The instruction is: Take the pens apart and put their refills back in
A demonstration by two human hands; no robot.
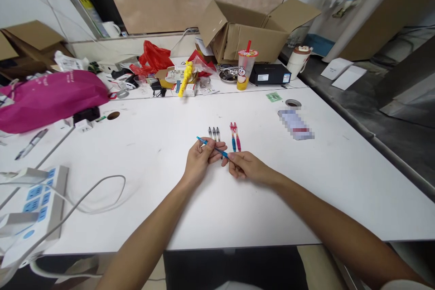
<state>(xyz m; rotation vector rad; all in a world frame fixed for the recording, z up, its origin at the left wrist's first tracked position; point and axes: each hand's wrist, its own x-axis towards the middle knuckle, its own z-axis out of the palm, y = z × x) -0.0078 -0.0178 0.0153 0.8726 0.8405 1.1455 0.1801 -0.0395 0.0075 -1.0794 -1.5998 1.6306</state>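
Note:
Both my hands grip one slim blue pen, held slanting above the white table. My left hand pinches it between thumb and fingers near its upper left part. At the lower right end, my right hand has thumb and fingers closed on it. Just beyond my left hand lie several dark-tipped clear pens in a row, their near ends hidden by my fingers. To their right are a blue pen with a red tip and a pink pen, side by side.
A power strip with a looping grey cable occupies the left. Farther back stand a drink cup, a black box and an open cardboard box. A tape roll and a blurred phone-like object lie at right.

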